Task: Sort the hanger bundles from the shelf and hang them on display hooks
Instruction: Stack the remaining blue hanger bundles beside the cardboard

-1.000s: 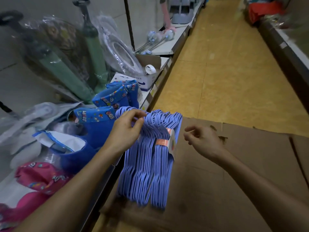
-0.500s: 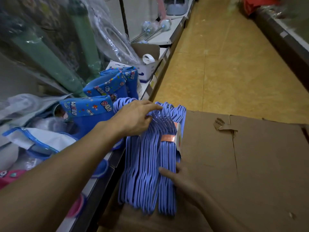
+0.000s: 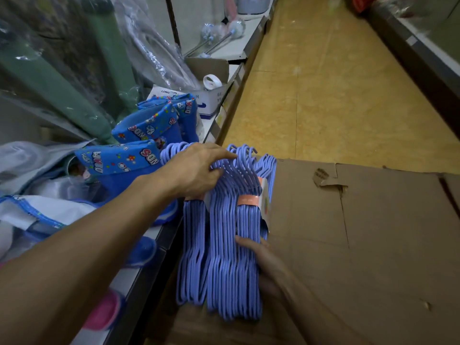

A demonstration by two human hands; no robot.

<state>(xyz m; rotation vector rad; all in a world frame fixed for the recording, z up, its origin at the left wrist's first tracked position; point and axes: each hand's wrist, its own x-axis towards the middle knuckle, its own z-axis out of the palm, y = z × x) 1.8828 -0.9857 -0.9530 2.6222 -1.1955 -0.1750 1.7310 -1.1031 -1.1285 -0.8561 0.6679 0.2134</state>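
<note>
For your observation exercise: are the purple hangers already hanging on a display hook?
No, the purple hangers lie flat on the cardboard box, with the left hand on their hooks and the right hand at their side.

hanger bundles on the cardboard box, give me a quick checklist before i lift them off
1. Left hand on the hook ends of the purple hanger bundles: ok, fingers lie over the hooks.
2. Right hand on the lower part of the bundles: ok, fingers curl round the right edge.
3. Orange band holding the right bundle together: ok, still wrapped.
4. Band on the left bundle: cannot tell, mostly hidden under the left hand.
5. Bundles supported by the cardboard box: ok, lying on it at its left edge.
6. Display hook to hang them on: cannot tell, none in view.
</note>
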